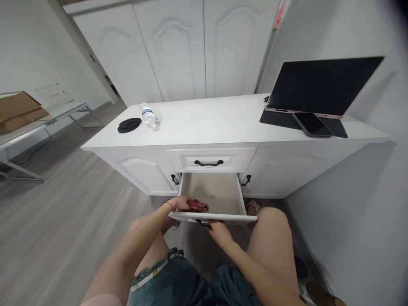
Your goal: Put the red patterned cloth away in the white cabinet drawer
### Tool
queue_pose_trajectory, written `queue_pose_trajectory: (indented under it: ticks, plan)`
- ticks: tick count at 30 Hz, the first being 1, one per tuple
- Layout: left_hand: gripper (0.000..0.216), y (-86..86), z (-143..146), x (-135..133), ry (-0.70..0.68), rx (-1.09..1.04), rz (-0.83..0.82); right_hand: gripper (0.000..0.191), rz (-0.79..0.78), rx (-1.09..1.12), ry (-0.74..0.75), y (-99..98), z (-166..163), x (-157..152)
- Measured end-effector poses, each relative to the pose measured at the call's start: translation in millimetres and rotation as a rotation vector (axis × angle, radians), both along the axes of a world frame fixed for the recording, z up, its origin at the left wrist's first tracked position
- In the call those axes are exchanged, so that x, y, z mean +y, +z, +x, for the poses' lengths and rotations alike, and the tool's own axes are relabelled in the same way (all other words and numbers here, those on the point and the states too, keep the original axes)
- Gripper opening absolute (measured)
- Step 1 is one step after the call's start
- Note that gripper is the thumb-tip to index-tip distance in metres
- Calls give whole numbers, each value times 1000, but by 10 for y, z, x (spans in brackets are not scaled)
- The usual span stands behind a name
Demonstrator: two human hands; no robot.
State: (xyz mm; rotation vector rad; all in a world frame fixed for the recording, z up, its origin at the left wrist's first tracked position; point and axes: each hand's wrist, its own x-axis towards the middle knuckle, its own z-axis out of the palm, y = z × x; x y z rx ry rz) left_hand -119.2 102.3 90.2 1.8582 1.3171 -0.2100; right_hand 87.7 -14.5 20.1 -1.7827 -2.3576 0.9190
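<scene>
"Since both hands are at the open drawer (219, 191), how is the left arm posed?"

"It slants in from the lower left, a red band on its wrist. The left hand (182, 203) reaches over the drawer's front-left corner, its back turned up."

"And its fingers?"

"They stretch toward the right and meet the left end of a red cloth (199, 206). The tips are lost against it, so I can't tell whether they pinch it or only touch it, nor how wide they are spread."

"Where does the cloth sit?"

"Inside the drawer, near the front-left corner, just behind the front panel (236, 218)."

"What about the other arm?"

"It comes up from the lower right, between the knees. The right hand (220, 234) is below and in front of that panel, with its fingers bent closely over the black handle (202, 222). Part of the handle shows to the left of them."

"Anything above?"

"A closed upper drawer (188, 160), then the white top, with a clear bottle (148, 114) toward the left and a laptop (321, 87) toward the right."
</scene>
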Motion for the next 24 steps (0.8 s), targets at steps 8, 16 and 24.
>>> queue_pose_trajectory:
  ticks: [8,16,24]
  plan:
    - [23,653,-514,-409,252,-73,352,24,69,126,-27,-152,34,-54]
    - [46,383,-265,-1275,493,-67,710,19,217,257,-102,-461,37,-26]
    - [73,-410,157,-1185,451,133,974,8,271,349,-105,-451,70,232]
